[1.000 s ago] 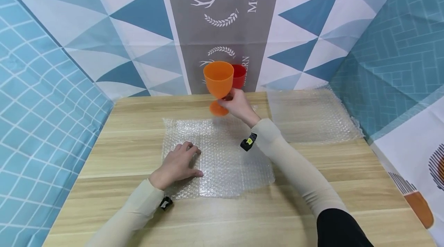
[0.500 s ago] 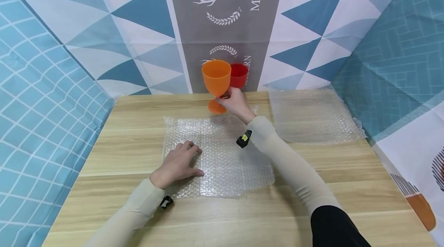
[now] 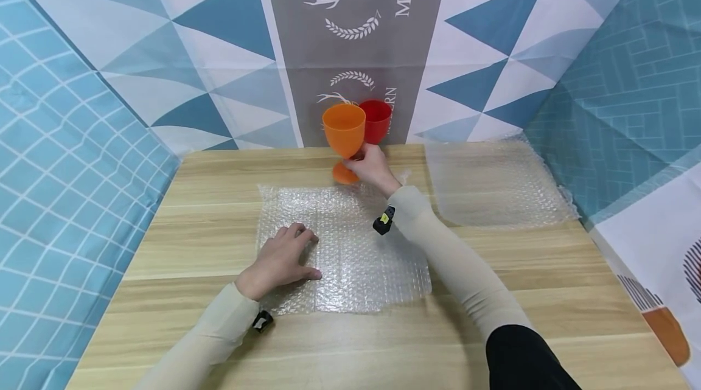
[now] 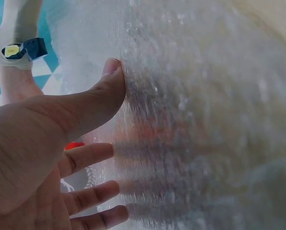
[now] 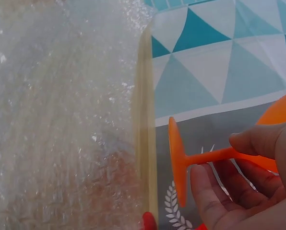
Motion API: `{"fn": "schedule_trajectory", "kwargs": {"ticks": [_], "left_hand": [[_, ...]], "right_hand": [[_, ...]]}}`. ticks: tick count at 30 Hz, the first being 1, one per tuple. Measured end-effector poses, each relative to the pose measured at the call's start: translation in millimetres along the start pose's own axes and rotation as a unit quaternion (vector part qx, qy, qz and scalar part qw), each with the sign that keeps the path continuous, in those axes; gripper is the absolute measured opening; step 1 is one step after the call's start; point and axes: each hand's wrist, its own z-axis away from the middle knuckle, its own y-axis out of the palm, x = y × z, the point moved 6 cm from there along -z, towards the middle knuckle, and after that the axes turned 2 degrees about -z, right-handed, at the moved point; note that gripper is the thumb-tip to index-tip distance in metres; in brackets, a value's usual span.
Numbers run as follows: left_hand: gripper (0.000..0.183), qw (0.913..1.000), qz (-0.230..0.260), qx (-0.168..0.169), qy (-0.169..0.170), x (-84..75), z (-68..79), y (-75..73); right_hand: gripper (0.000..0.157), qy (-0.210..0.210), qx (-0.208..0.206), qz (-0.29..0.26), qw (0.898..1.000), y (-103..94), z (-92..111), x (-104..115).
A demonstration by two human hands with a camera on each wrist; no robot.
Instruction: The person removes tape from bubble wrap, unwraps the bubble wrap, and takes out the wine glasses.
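My right hand [image 3: 375, 169] pinches the stem of an orange plastic goblet [image 3: 344, 133], upright at the back of the table. In the right wrist view the goblet's round foot [image 5: 177, 163] sticks out beyond the fingers, and the bowl is mostly cut off by the frame edge. A red goblet [image 3: 377, 120] stands behind, partly covered by the orange one and the hand. My left hand [image 3: 280, 261] rests with spread fingers on the left part of a bubble wrap sheet [image 3: 361, 262] lying flat. In the left wrist view its fingertips touch the wrap [image 4: 196, 124].
Another bubble wrap sheet [image 3: 498, 186] lies at the back right of the wooden table [image 3: 208, 213]. A patterned cloth wall [image 3: 471, 73] rises directly behind the table, with blue cloth [image 3: 82, 153] along the left side and more cloth on the right.
The orange goblet in my right hand rises slightly and shifts left, then sinks a little and comes back right. My left hand keeps its place on the bubble wrap.
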Motion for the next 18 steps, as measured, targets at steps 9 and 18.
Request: {"fn": "schedule_trajectory", "kwargs": {"ticks": [9,18], "left_hand": [[0.077,1.0000,0.006,0.001,0.000,0.6,0.1,1.1],[0.076,1.0000,0.003,-0.004,0.002,1.2,-0.3,0.5]], "right_hand": [[0.031,0.013,-0.007,0.008,1.000,2.2,-3.5,-11.1],[0.030,0.011,-0.011,0.020,1.000,5.7,-8.1,-19.9]]}}
